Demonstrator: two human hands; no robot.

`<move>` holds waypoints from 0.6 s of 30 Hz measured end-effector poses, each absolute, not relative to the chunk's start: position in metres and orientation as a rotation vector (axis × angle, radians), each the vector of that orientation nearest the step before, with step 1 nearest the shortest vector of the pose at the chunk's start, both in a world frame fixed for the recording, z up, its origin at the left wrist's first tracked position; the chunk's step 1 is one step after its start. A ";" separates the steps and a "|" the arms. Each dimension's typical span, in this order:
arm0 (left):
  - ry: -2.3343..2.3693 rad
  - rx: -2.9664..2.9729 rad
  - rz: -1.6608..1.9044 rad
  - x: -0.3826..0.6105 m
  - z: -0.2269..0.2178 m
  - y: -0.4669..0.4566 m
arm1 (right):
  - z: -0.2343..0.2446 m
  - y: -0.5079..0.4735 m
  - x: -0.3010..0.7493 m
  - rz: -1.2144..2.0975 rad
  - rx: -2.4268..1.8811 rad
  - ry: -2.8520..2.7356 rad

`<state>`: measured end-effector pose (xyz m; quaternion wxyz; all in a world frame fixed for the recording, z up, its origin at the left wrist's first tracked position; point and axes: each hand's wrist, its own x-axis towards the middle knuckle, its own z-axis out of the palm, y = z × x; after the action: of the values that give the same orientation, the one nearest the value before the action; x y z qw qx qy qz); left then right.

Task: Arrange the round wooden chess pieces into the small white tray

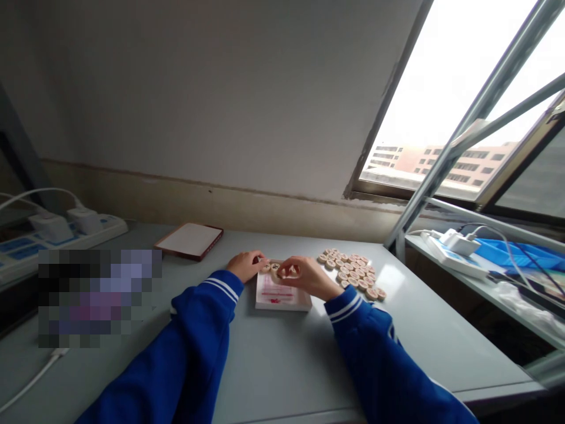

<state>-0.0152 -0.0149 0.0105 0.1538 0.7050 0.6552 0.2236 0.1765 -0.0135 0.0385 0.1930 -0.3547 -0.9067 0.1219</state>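
A shallow white box [282,294] with red print lies on the grey table [273,365] in front of me. My left hand [248,265] rests at the box's far left corner, fingers curled around a round wooden game piece. My right hand [306,275] hovers over the box's far edge, fingers pinched on another round piece. A few pieces [270,267] lie in the box between my hands. To the right, several round wooden chess pieces [353,272] with red and black marks lie in a loose cluster on the table. Both arms wear blue sleeves with white stripes.
A dark red box lid [189,240] lies upside down at the far left. A power strip [57,232] with white plugs sits at the left edge. A second power strip [454,250] and cables lie on a shelf to the right, beside the window frame [441,171].
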 end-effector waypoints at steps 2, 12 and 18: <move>1.812 2.006 0.652 -0.016 0.011 -0.015 | 0.032 -0.019 0.160 0.173 -0.965 -2.572; 1.737 2.131 0.503 -0.016 0.017 -0.021 | 0.038 0.020 0.237 -0.357 -1.814 -2.266; 1.700 2.107 0.507 -0.019 0.012 -0.018 | 0.027 0.028 0.249 -0.287 -1.899 -2.333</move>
<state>-0.0190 -0.0180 0.0123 0.1925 0.7507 0.6056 0.1807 0.2492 0.0285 0.0272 0.0597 -0.6272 -0.7707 -0.0949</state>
